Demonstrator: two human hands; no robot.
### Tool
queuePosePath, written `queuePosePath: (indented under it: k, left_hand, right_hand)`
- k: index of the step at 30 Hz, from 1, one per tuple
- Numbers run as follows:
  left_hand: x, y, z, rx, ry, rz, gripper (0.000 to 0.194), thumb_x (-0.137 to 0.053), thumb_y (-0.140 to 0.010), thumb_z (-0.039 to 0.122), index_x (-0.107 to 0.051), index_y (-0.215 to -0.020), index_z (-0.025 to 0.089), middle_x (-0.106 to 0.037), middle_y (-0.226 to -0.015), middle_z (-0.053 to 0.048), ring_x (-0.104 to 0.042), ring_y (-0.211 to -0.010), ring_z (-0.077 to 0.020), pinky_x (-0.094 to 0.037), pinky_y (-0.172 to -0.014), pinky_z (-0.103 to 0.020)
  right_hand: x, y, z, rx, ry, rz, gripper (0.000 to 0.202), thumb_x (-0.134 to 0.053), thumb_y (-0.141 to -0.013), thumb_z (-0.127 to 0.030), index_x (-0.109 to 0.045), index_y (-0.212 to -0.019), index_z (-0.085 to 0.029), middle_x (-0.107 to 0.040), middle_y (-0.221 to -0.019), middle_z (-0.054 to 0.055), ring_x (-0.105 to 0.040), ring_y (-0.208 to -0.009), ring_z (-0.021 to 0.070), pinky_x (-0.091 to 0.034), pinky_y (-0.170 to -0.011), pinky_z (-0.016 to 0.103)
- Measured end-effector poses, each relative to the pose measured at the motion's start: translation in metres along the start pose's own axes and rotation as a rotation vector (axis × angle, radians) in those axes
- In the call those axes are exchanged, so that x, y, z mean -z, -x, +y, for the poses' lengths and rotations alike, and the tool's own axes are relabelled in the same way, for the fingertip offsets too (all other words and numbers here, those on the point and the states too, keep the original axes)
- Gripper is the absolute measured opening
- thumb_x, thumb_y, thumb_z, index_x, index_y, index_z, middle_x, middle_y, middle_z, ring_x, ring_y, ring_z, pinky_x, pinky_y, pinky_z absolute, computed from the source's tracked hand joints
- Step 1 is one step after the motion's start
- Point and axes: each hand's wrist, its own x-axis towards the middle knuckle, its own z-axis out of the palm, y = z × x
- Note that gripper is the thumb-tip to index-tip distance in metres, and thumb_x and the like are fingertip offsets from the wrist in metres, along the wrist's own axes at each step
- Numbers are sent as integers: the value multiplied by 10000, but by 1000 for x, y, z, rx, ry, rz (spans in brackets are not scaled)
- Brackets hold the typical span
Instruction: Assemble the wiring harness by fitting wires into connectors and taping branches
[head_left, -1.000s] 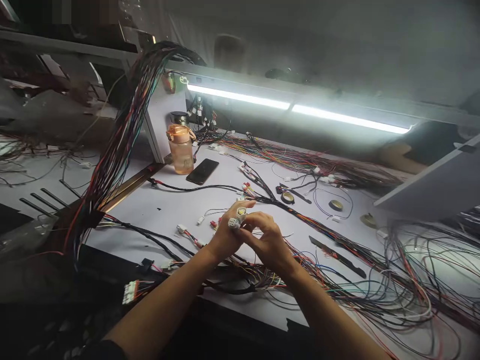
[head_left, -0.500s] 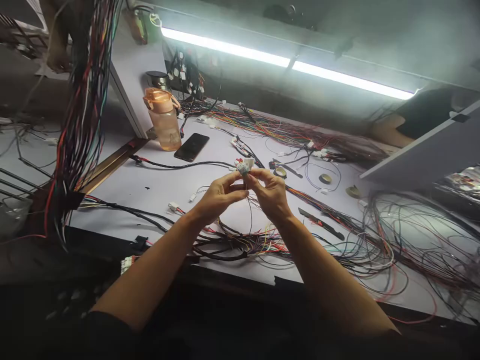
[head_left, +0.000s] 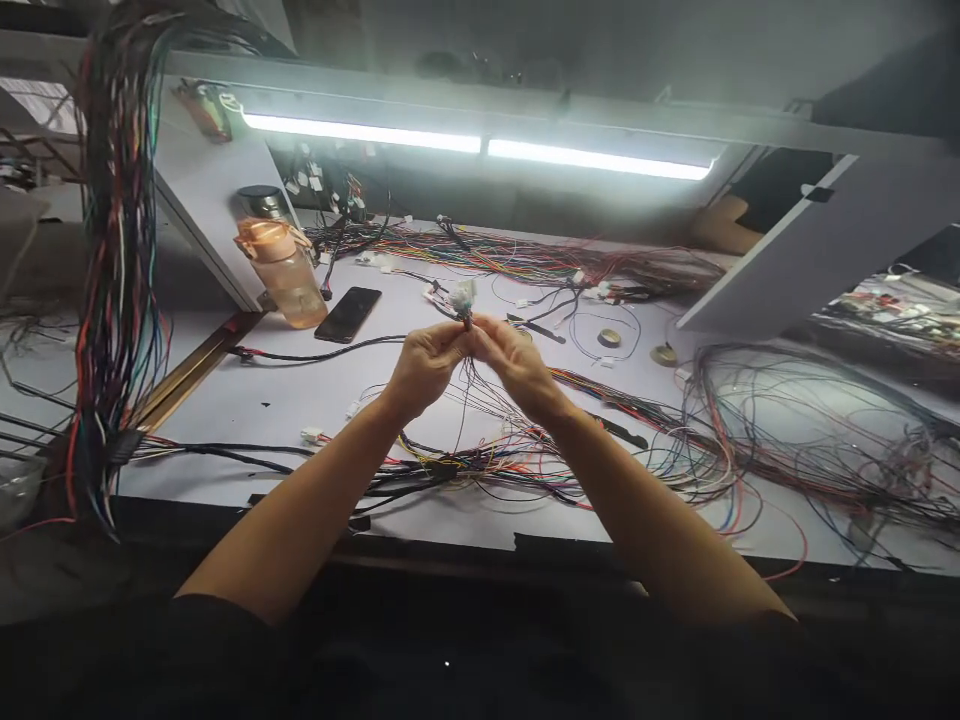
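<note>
A pale multi-pin connector stands up above my fingertips, with a bunch of thin wires hanging below it toward the table. My left hand pinches the wires just under the connector. From the other side my right hand closes on the same spot, its thumb and fingers touching those of my left hand. Exactly which wires each hand grips is hidden by the fingers. Beneath my wrists lies a tangled wire harness on the white table.
An orange-lidded bottle and a phone stand and lie at the left. Long wire bundles cross the back. Tape rolls, a dark-handled tool and loose wires lie to the right. A hanging wire bundle is far left.
The view has shifted and levelled. My hands remain together but have turned: the connector now points up above the fingertips, and the wires beneath it show more.
</note>
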Motion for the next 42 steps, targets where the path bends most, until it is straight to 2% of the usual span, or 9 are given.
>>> queuePosePath:
  k: [2, 10, 15, 19, 23, 26, 34, 39, 42]
  left_hand:
    - [-6, 5, -3, 7, -11, 64, 204, -717, -771, 344, -730, -814, 146, -693, -743, -51, -635, -695, -149, -510, -704, -283]
    - [-8, 36, -13, 204, 319, 395, 243, -749, -745, 352, -650, -825, 146, -582, -645, 30, -600, -622, -102, -561, -726, -331]
    - [-7, 45, -13, 312, 443, 532, 143, -702, -808, 262, -625, -804, 141, -527, -623, 44, -528, -550, -58, -519, -649, -242]
    - [-13, 41, -10, 293, 510, 538, 114, -658, -847, 225, -611, -782, 143, -481, -612, 46, -430, -485, -32, -408, -490, -168]
    - [-19, 39, -21, 234, 541, 590, 159, -561, -909, 203, -603, -772, 133, -443, -605, 47, -354, -444, -14, -295, -408, -132]
    - [-20, 45, -37, 163, 531, 640, 184, -519, -931, 196, -606, -784, 126, -443, -611, 44, -331, -436, -9, -262, -397, -122]
    - [-13, 62, -59, -13, 346, 581, 204, -676, -823, 347, -643, -804, 147, -465, -616, 41, -341, -451, -20, -279, -409, -143]
    - [-13, 60, -51, -30, 363, 579, 204, -687, -814, 352, -648, -789, 153, -463, -610, 40, -331, -452, -25, -264, -409, -157]
    - [-15, 61, -42, -52, 386, 563, 181, -697, -809, 332, -655, -786, 158, -478, -623, 33, -342, -468, -32, -277, -419, -166]
  right_hand:
    - [-8, 16, 15, 9, 149, -71, 384, -524, -884, -462, -566, -1133, -173, -643, -1047, 70, -588, -973, 151, -458, -873, 293]
    - [-17, 62, 40, -103, 575, -168, 227, -383, -967, -281, -569, -880, -187, -642, -762, 9, -583, -703, 118, -415, -691, 235]
    - [-18, 74, 45, -58, 540, -182, 245, -358, -977, -302, -566, -931, -181, -651, -755, 5, -593, -645, 106, -410, -642, 220]
    - [-23, 74, 47, -123, 361, -125, 296, -344, -978, -358, -579, -954, -180, -603, -647, -29, -536, -500, 82, -410, -578, 213]
    - [-20, 71, 43, -167, 94, -231, 297, -425, -938, -388, -586, -821, -167, -650, -763, 16, -624, -740, 115, -461, -738, 240]
    - [-18, 74, 40, -275, -99, -312, 308, -416, -930, -431, -555, -857, -166, -580, -657, -21, -605, -644, 114, -470, -684, 249]
    - [-26, 93, 46, -79, 450, -267, 222, -508, -897, -378, -578, -919, -168, -495, -627, -47, -445, -579, 98, -344, -603, 236]
    - [-17, 105, 45, 56, 683, -336, 580, -624, -777, -595, -561, -1147, -152, -663, -928, 62, -586, -907, 214, -380, -914, 390]
    - [-12, 117, 41, 76, 803, -349, 951, -579, -730, -709, -307, -1431, -126, -559, -1286, 166, -501, -1180, 300, -249, -1073, 520]
